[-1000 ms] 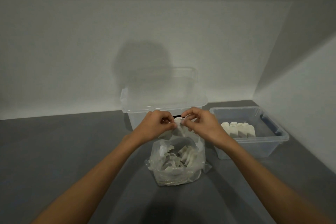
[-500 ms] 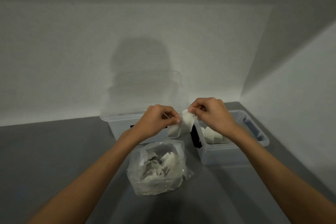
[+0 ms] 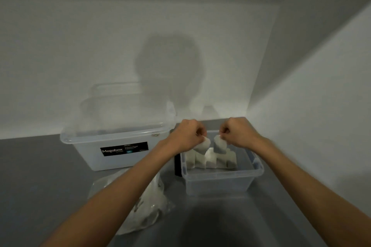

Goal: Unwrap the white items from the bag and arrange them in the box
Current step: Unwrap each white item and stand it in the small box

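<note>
A small clear plastic box (image 3: pixel 218 183) stands on the grey surface at centre right, with a row of white items (image 3: pixel 210 159) upright in its far half. My left hand (image 3: pixel 187 136) and my right hand (image 3: pixel 237 133) hover over the box, fingers pinched. The left hand holds one white piece (image 3: pixel 203 145) and the right hand holds another white piece (image 3: pixel 219 144), a small gap between them. The clear plastic bag (image 3: pixel 148 206) with more white items lies at lower left, partly hidden by my left forearm.
A larger translucent lidded box (image 3: pixel 112 142) with a black "Megabox" label stands behind the bag on the left. White walls meet in a corner behind and to the right of the small box. Grey surface stretches to the left and front.
Both hands have moved from above the bag to over the small box. The single white bundle held between them is now pulled apart into two pieces. The view has shifted right.
</note>
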A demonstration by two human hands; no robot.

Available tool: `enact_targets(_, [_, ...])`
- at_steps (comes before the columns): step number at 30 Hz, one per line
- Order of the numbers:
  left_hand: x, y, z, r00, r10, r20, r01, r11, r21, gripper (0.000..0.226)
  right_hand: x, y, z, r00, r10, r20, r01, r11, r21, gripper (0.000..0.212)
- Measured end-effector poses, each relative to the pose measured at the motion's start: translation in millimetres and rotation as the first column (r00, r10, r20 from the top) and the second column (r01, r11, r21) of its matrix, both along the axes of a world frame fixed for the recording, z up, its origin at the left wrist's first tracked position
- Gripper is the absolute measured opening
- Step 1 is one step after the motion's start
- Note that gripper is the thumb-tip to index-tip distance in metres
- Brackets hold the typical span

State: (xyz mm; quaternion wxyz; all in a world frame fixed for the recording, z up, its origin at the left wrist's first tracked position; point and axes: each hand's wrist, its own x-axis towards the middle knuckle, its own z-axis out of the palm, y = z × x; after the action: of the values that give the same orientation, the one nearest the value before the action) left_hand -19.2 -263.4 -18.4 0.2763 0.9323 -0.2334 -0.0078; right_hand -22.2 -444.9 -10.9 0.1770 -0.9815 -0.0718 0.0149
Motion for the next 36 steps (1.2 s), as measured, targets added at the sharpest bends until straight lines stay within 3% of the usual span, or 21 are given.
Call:
enact_targets(4, [13, -32, -21, 0.986, -0.012, 0.165, -0.057, 0.912, 0.406, 0.018, 16, -8, -35, 0.993, 0.051, -0.104, -0.054, 0.998, -0.026, 0.016])
enact_targets(7, [21, -40, -38, 0.960, -0.062, 0.273, -0.135, 0.750, 0.647, 0.019, 24, -6, -54, 0.978, 0.107, -0.181, -0.108, 0.994, 0.006, 0.015])
enact_targets(10, [28, -42, -54, 0.964, -0.109, 0.244, -0.135, 0.587, 0.798, 0.013, 32, 0, -65, 0.961, 0.144, -0.237, -0.145, 0.989, 0.014, 0.016])
enact_targets(15, [31, -53, -64, 0.995, -0.047, 0.090, -0.053, 0.510, 0.859, 0.007, 42, 13, -84, 0.944, 0.179, -0.279, -0.188, 0.982, -0.005, 0.017])
enact_targets(20, [30, -51, -72, 0.982, -0.062, 0.176, -0.130, 0.445, 0.886, 0.015, 44, 16, -92, 0.967, 0.157, -0.199, -0.174, 0.982, -0.070, 0.013])
enact_targets(25, [28, -48, -79, 0.965, -0.081, 0.248, -0.187, 0.446, 0.875, 0.019, 44, 20, -99, 0.977, 0.166, -0.132, -0.181, 0.977, -0.112, 0.016])
enact_targets(36, [24, -49, -84, 0.966, -0.034, 0.256, -0.225, 0.378, 0.898, 0.012, 40, 28, -104, 0.982, 0.143, -0.122, -0.152, 0.986, -0.069, 0.016])
